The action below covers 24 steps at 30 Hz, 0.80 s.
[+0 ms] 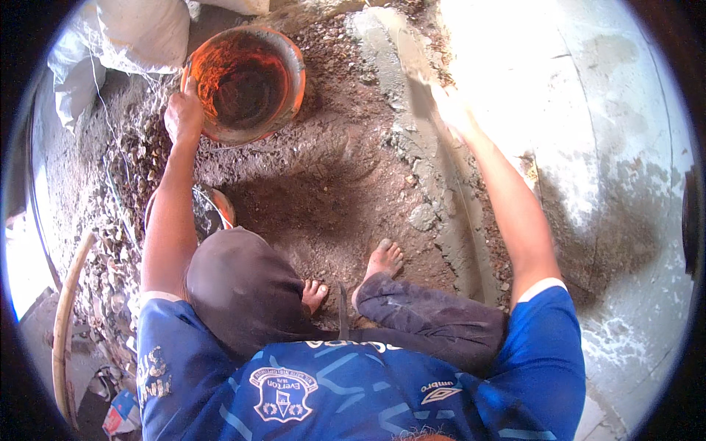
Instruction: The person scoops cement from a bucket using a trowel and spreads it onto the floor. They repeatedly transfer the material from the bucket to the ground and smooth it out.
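Bucket (pixel 220 66), round, wide-mouthed and orange, with dark residue coating the inside: it is showing its open mouth at upper left, by brown bare soil (pixel 331 198). Left hand (pixel 184 116), bare: its grip is clamping on the left side of the bucket's rim. Right hand (pixel 452 114), bare: it is reaching to the upper right, at a long strip of wet grey mortar (pixel 450 202); glare is washing out the fingers, so whether its grip is closing on anything cannot be told. Orange-rimmed container (pixel 224 208): it is sitting near the left knee, partly hidden behind the left forearm. Bulky white sacks (pixel 143 33): they are standing just beside the bucket. Loose grey-brown gravel (pixel 110 279): it is spreading along the left. Curved pale pole (pixel 60 331): it is lying at far left. Smooth pale-grey floor (pixel 625 184): it is stretching along the right. Person in blue short-sleeved shirt (pixel 353 393) and dark trousers (pixel 228 279): crouching barefoot.
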Available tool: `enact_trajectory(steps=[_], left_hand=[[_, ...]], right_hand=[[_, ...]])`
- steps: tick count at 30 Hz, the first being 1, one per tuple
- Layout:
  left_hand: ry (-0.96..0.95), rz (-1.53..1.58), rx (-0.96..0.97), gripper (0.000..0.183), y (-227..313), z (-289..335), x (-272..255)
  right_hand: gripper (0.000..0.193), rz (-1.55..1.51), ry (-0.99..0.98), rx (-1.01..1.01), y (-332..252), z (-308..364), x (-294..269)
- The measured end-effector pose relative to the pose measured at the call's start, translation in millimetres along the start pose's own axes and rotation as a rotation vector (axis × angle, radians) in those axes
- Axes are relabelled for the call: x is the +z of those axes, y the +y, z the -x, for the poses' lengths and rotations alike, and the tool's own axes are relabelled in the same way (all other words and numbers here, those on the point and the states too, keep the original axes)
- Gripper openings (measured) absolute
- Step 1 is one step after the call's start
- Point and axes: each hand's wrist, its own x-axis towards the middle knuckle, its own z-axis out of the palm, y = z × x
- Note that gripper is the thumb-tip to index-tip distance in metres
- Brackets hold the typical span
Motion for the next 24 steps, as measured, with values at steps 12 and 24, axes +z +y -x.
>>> enact_trajectory(steps=[12, 24], left_hand=[[0.029, 0.01, -0.045, 0.068, 3, 8, -4], [0.051, -0.007, -0.021, 0.068, 1, 3, 5]], right_hand=[[0.039, 0.524, 0.145, -0.535, -19, 1, 37], [0.043, 0.525, 0.072, 0.03, -13, -69, 9]])
